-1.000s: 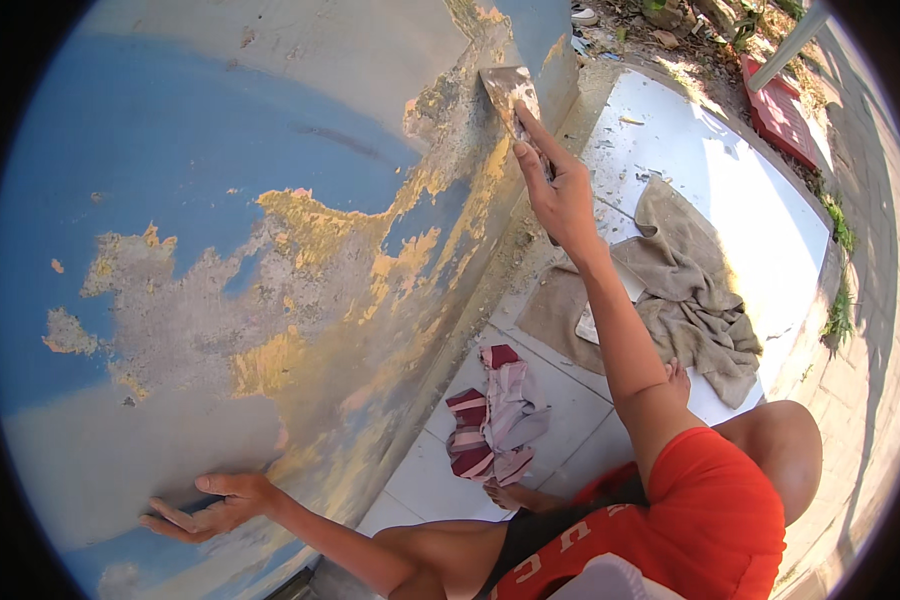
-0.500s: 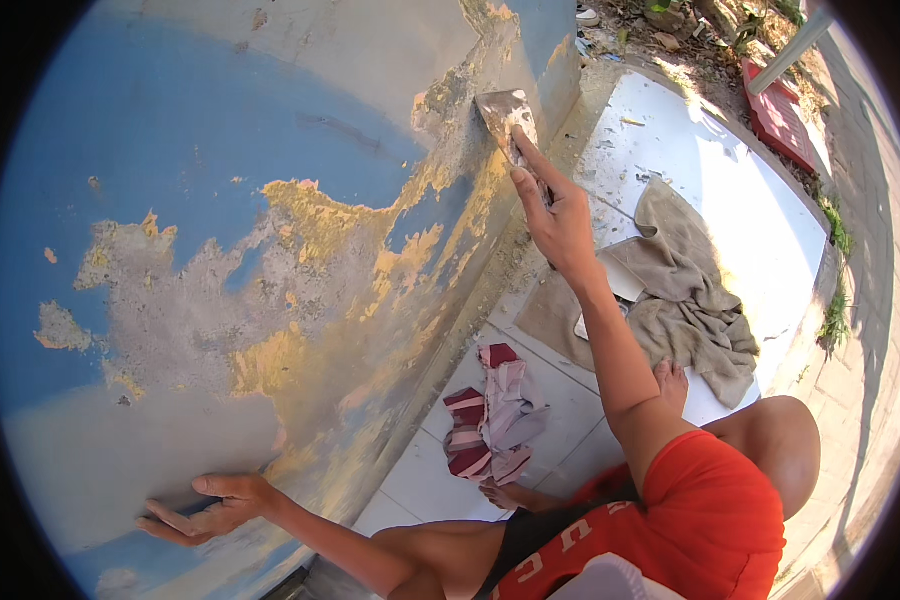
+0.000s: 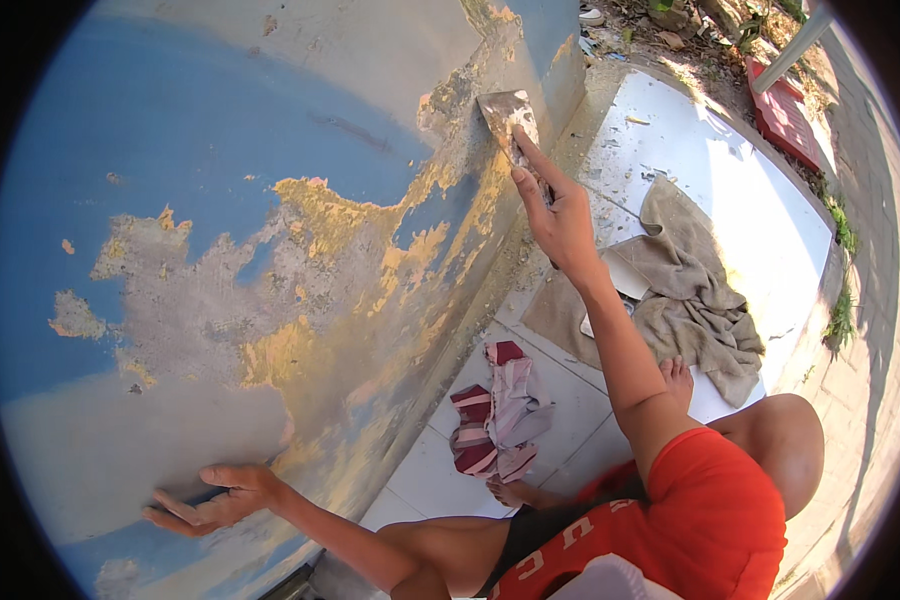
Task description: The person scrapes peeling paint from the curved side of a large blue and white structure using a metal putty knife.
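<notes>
Head | right hand (image 3: 562,225) grips scraper (image 3: 510,115) near wall (image 3: 270,280) edge | left hand (image 3: 215,500) loosely spread, empty, open wall around

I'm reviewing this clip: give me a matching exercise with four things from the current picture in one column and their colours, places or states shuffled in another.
Things
1. scraper
2. left grip
3. striped cloth
4. plain towel

Descriptions
A. grey-brown, rumpled
B. maroon and pale, crumpled on white tiles
C. held in the right grip, blade at the wall
D. fingers spread, nothing visibly held

Pairs: 1-C, 2-D, 3-B, 4-A
</notes>
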Demonstrator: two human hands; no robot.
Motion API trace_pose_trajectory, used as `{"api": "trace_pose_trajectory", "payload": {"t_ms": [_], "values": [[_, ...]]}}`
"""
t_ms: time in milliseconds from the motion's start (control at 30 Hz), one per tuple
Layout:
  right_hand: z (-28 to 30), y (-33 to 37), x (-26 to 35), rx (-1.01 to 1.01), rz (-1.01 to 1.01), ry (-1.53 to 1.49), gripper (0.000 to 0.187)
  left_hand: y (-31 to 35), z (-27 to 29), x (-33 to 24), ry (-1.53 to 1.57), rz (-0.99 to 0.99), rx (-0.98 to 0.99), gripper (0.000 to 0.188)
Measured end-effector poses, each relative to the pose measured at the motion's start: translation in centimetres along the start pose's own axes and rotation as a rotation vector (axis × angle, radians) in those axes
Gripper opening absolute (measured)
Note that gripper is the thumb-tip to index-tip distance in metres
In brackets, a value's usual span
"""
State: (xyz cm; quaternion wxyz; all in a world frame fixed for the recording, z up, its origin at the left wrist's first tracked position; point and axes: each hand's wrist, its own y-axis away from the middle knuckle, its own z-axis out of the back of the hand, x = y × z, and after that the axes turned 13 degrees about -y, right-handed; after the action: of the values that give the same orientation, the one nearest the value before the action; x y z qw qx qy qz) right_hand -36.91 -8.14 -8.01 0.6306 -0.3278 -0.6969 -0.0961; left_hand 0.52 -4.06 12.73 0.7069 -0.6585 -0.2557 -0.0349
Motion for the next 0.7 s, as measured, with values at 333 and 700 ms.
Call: {"api": "trace_pose_trajectory", "payload": {"t_ms": [333, 700], "values": [[0.2, 0.5, 0.2, 0.035, -0.077, -0.006, 0.045, -0.1, 0.0, -0.2, -0.001, -0.007, -0.022, 0.056], [0.2, 0.6, -1.1, 0.020, -0.017, -0.002, 0.045, -0.1, -0.5, -0.2, 0.047, -0.004, -0.032, 0.055]]}}
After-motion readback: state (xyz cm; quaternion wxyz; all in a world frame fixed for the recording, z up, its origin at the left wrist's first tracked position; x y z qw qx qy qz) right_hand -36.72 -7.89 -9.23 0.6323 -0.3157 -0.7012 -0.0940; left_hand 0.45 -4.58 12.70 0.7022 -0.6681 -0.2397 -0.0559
